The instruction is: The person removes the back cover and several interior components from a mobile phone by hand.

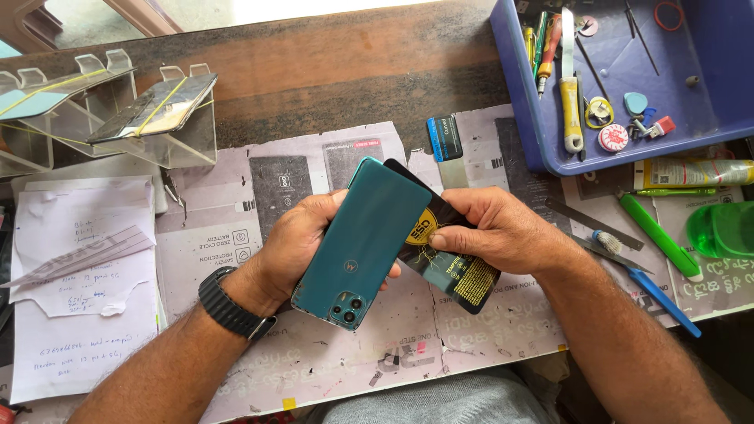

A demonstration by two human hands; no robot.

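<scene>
At centre of the bench, above the paper-covered work mat (330, 345): teal phone (363, 243), back side up, camera cluster at the near end, tilted with the far end leaning right. Left hand (294, 247) cupped beneath and around the phone's left edge, fingers closed on the housing; black wristwatch (229, 305) on that wrist. Right hand (491, 229) just to the right, fingers and thumb pinched narrow on a black packet with yellow round label (444, 255), which lies partly tucked behind the phone's right edge and touches it. Far left: clear acrylic stands (118, 118) carrying two flat glass panels bound with yellow rubber bands. Near left: handwritten paper sheets (78, 298), overlapping the mat edge. Far right: blue plastic tray (542, 133) holding a yellow-handled tool (570, 102), screwdrivers, picks and small round parts. Right of the hands, on the mat: metal ruler strip (593, 222), small brush with blue handle (648, 286), green pen-shaped cutter (658, 235), yellow glue tube (691, 173), green translucent container (722, 229) at the right edge. Small blue-black card (444, 138) lying flat just far of the hands. Right forearm crossing the near right corner, covering part of the mat there.
</scene>
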